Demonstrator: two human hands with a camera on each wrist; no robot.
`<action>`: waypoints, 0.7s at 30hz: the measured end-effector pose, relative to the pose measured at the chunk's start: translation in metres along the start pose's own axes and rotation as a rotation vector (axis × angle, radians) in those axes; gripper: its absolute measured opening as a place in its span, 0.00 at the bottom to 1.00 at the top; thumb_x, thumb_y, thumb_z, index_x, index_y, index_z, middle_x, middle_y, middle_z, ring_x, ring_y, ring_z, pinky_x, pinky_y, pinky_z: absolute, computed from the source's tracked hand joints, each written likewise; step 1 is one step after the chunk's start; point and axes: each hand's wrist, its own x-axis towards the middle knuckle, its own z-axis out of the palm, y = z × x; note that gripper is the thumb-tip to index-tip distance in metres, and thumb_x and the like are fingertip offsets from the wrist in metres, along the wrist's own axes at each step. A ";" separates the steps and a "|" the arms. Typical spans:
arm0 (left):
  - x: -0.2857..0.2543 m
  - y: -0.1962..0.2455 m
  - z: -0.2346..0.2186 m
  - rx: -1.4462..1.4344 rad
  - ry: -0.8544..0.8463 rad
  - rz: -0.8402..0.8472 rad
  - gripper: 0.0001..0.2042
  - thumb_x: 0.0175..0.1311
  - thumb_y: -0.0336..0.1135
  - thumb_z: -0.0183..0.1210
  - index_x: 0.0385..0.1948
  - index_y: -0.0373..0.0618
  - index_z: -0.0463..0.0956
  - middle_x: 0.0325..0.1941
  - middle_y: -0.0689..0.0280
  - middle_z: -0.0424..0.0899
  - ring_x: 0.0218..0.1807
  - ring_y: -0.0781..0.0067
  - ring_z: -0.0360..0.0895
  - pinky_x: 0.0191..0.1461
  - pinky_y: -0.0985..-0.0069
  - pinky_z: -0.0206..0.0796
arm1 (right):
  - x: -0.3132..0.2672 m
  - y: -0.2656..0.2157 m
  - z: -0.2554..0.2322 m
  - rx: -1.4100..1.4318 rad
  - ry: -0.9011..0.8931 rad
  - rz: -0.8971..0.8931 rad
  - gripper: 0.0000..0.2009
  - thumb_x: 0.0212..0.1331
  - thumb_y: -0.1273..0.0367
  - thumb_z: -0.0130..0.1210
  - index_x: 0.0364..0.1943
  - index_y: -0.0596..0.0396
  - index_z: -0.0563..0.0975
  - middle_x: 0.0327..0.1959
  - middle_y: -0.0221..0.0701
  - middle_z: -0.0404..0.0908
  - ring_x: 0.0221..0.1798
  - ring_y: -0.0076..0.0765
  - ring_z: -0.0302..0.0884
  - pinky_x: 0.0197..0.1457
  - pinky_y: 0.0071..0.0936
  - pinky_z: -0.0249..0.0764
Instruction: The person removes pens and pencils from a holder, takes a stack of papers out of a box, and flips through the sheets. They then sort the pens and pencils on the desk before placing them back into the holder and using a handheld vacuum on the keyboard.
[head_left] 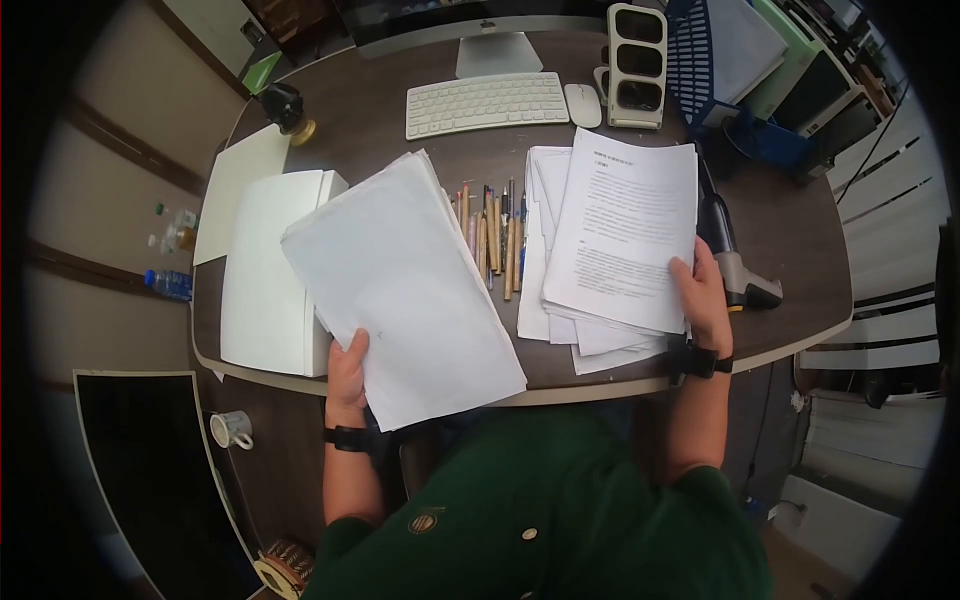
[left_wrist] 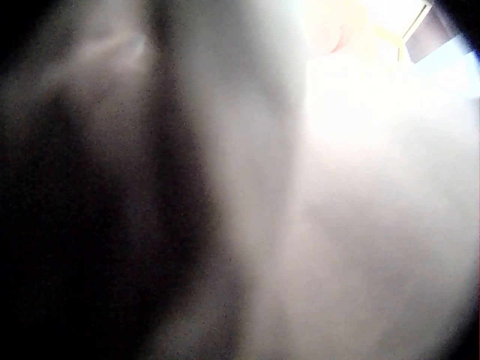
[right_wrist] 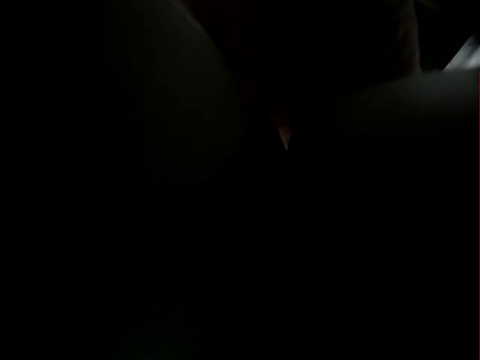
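Observation:
In the head view my left hand [head_left: 347, 372] grips a sheaf of blank white paper [head_left: 405, 290] by its lower left edge, thumb on top and the other fingers hidden beneath. The sheaf is tilted and overlaps a thick white paper stack [head_left: 270, 270] on the left. My right hand [head_left: 703, 295] pinches the right edge of some printed sheets [head_left: 625, 230], its thumb on the top page. Under these, more loose papers [head_left: 590, 357] fan out unevenly. The left wrist view is mostly blurred paper, and the right wrist view is almost black.
Several pencils and pens [head_left: 493, 235] lie between the two sheaves. Behind them are a keyboard [head_left: 487, 105], a mouse [head_left: 583, 106] and a beige three-slot holder [head_left: 637, 65]. A black and grey handheld device [head_left: 735, 262] lies right of the printed sheets. A mug [head_left: 231, 430] stands below the desk's left side.

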 end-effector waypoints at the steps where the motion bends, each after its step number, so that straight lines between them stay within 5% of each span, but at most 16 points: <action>1: 0.000 0.000 0.000 0.003 0.000 0.006 0.23 0.76 0.34 0.56 0.67 0.34 0.66 0.62 0.55 0.80 0.60 0.59 0.80 0.64 0.62 0.74 | -0.001 0.001 0.001 -0.044 0.015 0.004 0.22 0.70 0.75 0.49 0.67 0.67 0.67 0.60 0.41 0.80 0.60 0.32 0.77 0.65 0.28 0.71; 11: 0.002 -0.004 -0.008 0.063 -0.005 0.015 0.26 0.77 0.38 0.56 0.71 0.37 0.61 0.65 0.53 0.77 0.62 0.56 0.80 0.64 0.58 0.76 | 0.002 0.012 -0.006 0.114 0.062 -0.063 0.24 0.72 0.76 0.48 0.71 0.68 0.63 0.63 0.42 0.78 0.62 0.32 0.76 0.67 0.27 0.70; 21: 0.002 0.026 0.035 0.030 -0.061 0.099 0.24 0.76 0.36 0.56 0.68 0.35 0.65 0.65 0.55 0.78 0.61 0.60 0.79 0.65 0.64 0.73 | -0.017 -0.038 -0.012 0.335 0.083 -0.176 0.21 0.74 0.76 0.49 0.69 0.67 0.67 0.62 0.37 0.78 0.61 0.27 0.75 0.67 0.25 0.68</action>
